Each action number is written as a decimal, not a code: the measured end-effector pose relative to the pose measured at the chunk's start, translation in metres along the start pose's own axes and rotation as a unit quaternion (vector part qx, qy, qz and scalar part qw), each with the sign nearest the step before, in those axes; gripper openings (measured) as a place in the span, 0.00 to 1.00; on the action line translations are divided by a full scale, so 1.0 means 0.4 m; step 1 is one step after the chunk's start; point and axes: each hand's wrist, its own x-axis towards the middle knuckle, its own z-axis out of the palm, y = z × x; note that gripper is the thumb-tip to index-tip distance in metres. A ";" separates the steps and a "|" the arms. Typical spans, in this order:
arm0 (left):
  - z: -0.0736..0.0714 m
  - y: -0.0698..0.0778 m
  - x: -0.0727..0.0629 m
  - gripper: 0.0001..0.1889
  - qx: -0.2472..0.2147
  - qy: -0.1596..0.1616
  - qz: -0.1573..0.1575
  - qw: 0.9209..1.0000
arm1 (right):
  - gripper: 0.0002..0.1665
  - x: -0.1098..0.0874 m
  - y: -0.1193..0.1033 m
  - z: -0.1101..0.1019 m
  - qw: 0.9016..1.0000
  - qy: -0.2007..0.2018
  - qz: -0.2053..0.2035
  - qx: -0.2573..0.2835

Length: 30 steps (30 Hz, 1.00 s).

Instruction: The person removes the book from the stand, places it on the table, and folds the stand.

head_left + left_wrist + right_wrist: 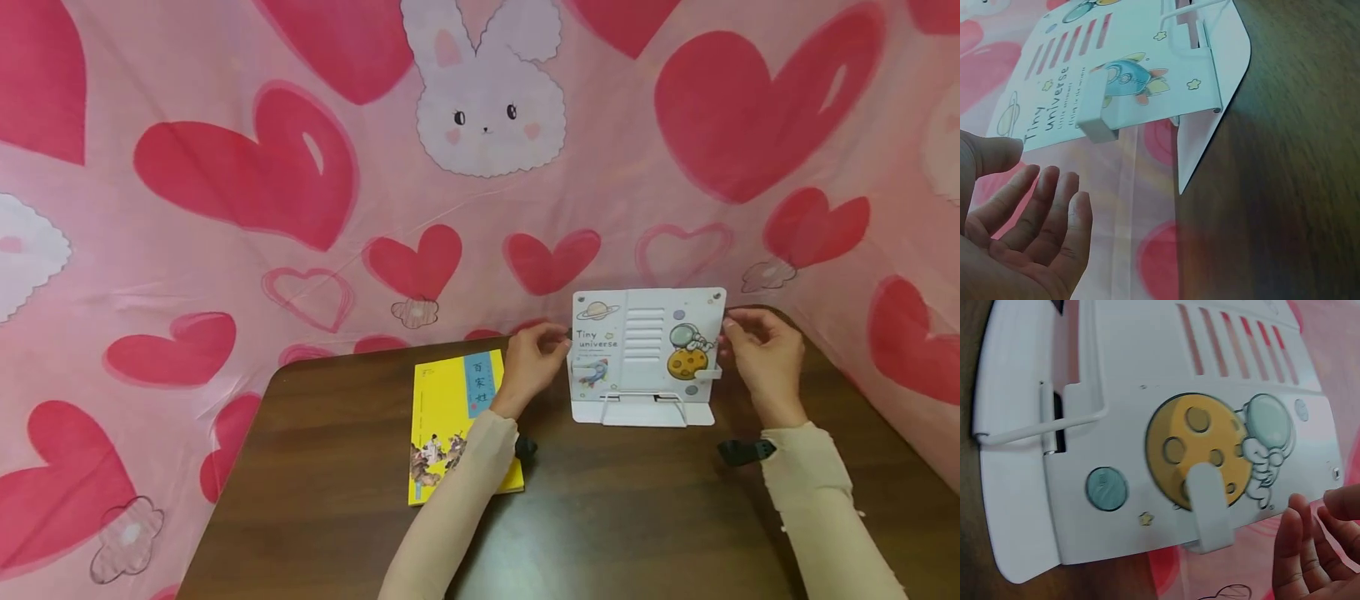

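Note:
A white book stand (645,350) with a printed planet, astronaut and rocket stands tilted up on the table, its slotted back plate raised above a flat base. My left hand (534,358) is at the stand's left edge. In the left wrist view the thumb (1000,155) reaches the plate's upper corner, and the other fingers are loosely bent with nothing in them. At the right edge is my right hand (768,354), its fingers (1300,550) relaxed beside the plate; whether they touch it, I cannot tell. A white wire bar (643,398) crosses the stand's lower front.
A yellow book (442,417) with a blue title panel lies left of the stand, partly under my left forearm. The brown wooden table (315,483) meets a pink cloth (480,217) with hearts and a rabbit behind it.

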 end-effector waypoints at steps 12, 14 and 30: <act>0.007 -0.009 0.004 0.11 0.013 -0.018 -0.007 1.000 | 0.14 0.010 0.022 -0.006 0.991 -0.047 -0.018 -0.126; 0.010 -0.007 0.006 0.11 0.015 -0.021 -0.007 1.000 | 0.14 0.011 0.023 -0.008 0.990 -0.046 -0.017 -0.129; 0.004 -0.005 0.002 0.07 -0.002 -0.079 -0.008 0.997 | 0.21 0.005 0.036 -0.003 0.990 -0.032 -0.020 -0.134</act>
